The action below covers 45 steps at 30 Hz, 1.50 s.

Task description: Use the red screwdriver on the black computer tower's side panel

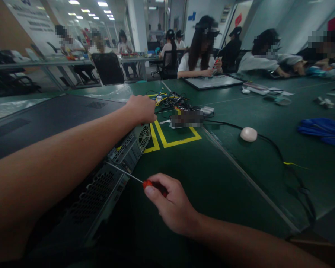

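Observation:
A black desktop computer case (56,115) lies on its side at the left, its perforated rear panel (128,150) turned toward the right. My left hand (142,108) is closed over the far rear corner of the case; its fingertips are partly hidden. In my right hand (170,201) is a screwdriver (131,175) with a red handle and a long thin shaft. The shaft points left, and its tip is at the rear panel near the slot covers. Whether the tip sits in a screw, I cannot tell. My left forearm crosses above the case and covers part of it.
Yellow tape squares (181,142) mark the green table (212,193). Beyond my left hand lies a tangle of cables (175,100). A pale computer mouse (248,134), a black cable (276,149) and blue cloth (324,130) are on the right. Several people work at the back.

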Each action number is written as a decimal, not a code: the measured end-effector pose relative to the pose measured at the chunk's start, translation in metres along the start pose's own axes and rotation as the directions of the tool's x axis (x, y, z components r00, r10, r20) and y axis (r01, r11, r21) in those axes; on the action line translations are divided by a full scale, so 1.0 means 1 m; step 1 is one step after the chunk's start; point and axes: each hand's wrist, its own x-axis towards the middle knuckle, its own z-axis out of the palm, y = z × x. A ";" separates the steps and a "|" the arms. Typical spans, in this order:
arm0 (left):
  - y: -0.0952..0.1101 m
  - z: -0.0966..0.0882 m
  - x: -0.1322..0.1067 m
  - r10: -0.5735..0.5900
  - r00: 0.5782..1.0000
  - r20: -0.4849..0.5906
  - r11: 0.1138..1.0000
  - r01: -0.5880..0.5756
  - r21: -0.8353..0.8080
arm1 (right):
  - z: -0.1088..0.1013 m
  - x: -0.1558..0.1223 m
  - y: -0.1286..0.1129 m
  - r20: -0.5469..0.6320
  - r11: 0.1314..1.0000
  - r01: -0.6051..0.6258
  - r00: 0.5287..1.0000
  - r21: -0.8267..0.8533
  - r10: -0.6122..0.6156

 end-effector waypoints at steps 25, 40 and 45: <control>0.000 0.000 -0.001 0.009 1.000 0.003 1.000 -0.009 0.025 | -0.001 -0.001 0.002 0.029 0.999 -0.012 1.000 0.052 0.010; -0.006 0.004 0.008 0.025 0.999 0.037 0.998 -0.027 0.060 | -0.001 0.000 0.000 -0.005 0.998 0.050 0.999 0.037 -0.050; -0.005 0.005 0.010 0.018 1.000 0.022 0.999 -0.019 0.033 | -0.001 0.001 0.003 -0.010 0.998 0.059 0.998 0.024 -0.059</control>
